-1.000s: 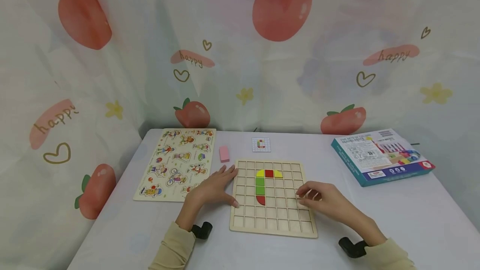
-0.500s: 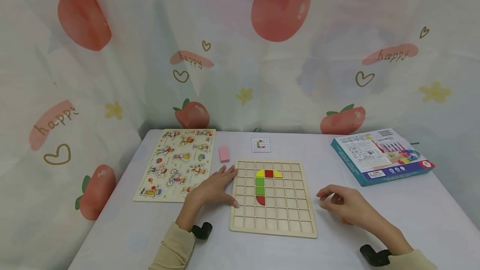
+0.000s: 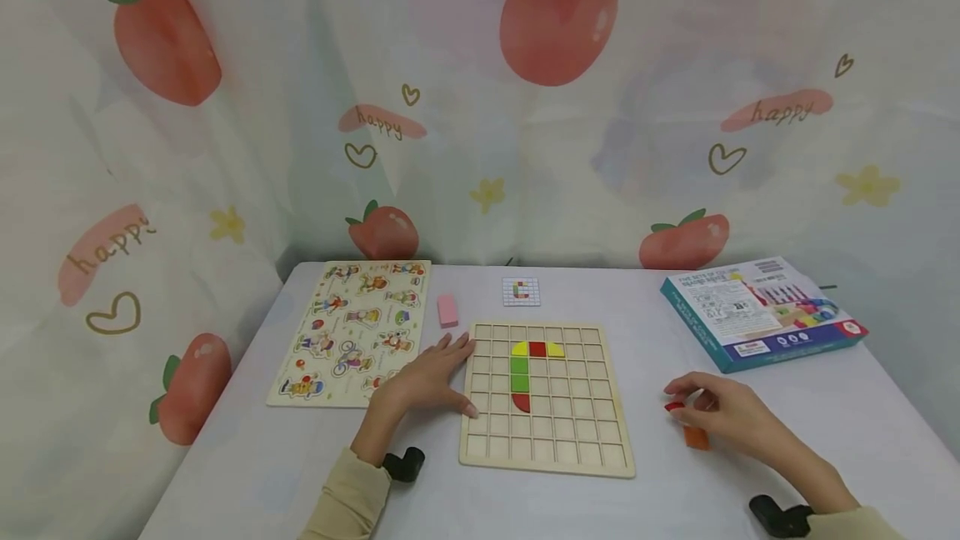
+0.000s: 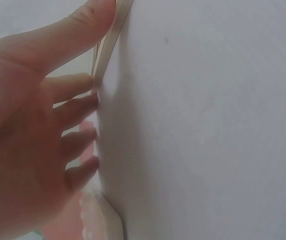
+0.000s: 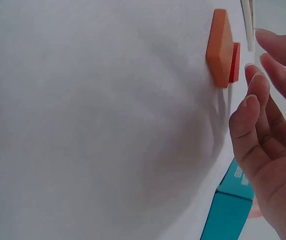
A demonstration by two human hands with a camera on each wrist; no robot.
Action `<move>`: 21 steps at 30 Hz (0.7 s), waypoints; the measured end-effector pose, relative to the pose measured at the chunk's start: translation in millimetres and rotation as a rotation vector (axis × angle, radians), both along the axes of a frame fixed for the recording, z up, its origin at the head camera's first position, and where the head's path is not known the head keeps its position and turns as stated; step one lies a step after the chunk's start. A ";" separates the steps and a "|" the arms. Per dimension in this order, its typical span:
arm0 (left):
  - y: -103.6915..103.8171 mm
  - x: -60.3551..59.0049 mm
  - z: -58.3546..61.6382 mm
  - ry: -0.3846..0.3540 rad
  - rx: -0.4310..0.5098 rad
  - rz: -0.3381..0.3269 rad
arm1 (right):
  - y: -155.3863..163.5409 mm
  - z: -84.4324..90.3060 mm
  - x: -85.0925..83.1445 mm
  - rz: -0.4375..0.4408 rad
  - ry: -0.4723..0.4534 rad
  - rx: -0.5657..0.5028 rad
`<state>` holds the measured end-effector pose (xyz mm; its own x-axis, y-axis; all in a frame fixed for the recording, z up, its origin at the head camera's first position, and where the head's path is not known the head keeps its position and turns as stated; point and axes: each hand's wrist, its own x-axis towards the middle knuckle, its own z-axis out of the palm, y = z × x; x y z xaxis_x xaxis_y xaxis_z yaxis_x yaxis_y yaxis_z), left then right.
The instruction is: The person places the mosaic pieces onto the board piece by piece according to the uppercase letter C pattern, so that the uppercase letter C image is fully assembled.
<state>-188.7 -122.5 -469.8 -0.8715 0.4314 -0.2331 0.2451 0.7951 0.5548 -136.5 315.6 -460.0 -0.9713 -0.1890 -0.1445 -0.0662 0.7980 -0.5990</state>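
Observation:
My left hand (image 3: 423, 382) rests with spread fingers along the left edge of a wooden grid board (image 3: 498, 444), thumb on its rim. Set into the grid are two yellow quarter-round pieces (image 3: 556, 350), a red square (image 3: 537, 349), two green squares (image 3: 519, 375) and a red quarter-round piece (image 3: 521, 402). Right of the board, my right hand (image 3: 723, 415) hovers low with loosely bent fingers. A small red piece (image 5: 236, 62) lies on the table just before its fingertips, beside an orange block (image 5: 220, 52); the right wrist view shows a gap between fingers and both pieces.
A wooden picture puzzle (image 3: 352, 332) lies at the left, near a pink block (image 3: 447, 311). Behind the grid board is a small pattern card (image 3: 521, 292). A teal-sided box (image 3: 765, 315) stands at the back right; a printed curtain (image 3: 450, 107) hangs behind the table.
My right hand has moved right, off the grid board's right side, to the loose red and orange pieces, which now show beneath it. My left hand stays in place.

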 end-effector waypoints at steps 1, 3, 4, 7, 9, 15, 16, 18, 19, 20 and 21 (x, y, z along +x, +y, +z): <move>0.1 0.3 0.1 0.002 0.002 0.000 | 2.0 -0.2 0.1 -0.010 -0.006 0.005; 0.4 0.9 1.1 0.002 0.003 0.001 | 6.1 -0.2 1.4 -0.021 -0.012 0.019; 0.5 1.3 1.8 0.001 0.003 0.001 | 8.6 -0.2 2.0 -0.025 -0.018 0.024; 0.6 1.5 3.8 0.001 -0.004 0.002 | 15.9 -0.4 5.4 -0.038 -0.030 0.040; 0.9 0.9 4.9 0.000 -0.009 0.002 | 20.6 -0.5 8.1 -0.036 -0.045 0.041; 0.8 -0.1 4.6 -0.003 -0.005 0.000 | 30.5 -4.1 15.3 0.015 -0.121 0.022; 0.6 -0.2 3.8 -0.002 -0.005 -0.001 | 31.3 -4.9 16.2 0.024 -0.126 0.017; 0.5 -0.6 1.8 -0.001 -0.006 -0.002 | 31.7 -6.7 17.9 0.036 -0.123 0.015; 0.4 -0.7 0.8 -0.001 -0.005 -0.001 | 31.3 -7.4 18.5 0.037 -0.119 0.013; 0.6 -0.8 0.3 0.001 -0.003 -0.001 | 30.5 -8.0 19.1 0.036 -0.116 0.015; 0.8 -0.8 0.0 0.003 0.000 0.001 | 29.5 -8.5 19.7 0.033 -0.112 0.019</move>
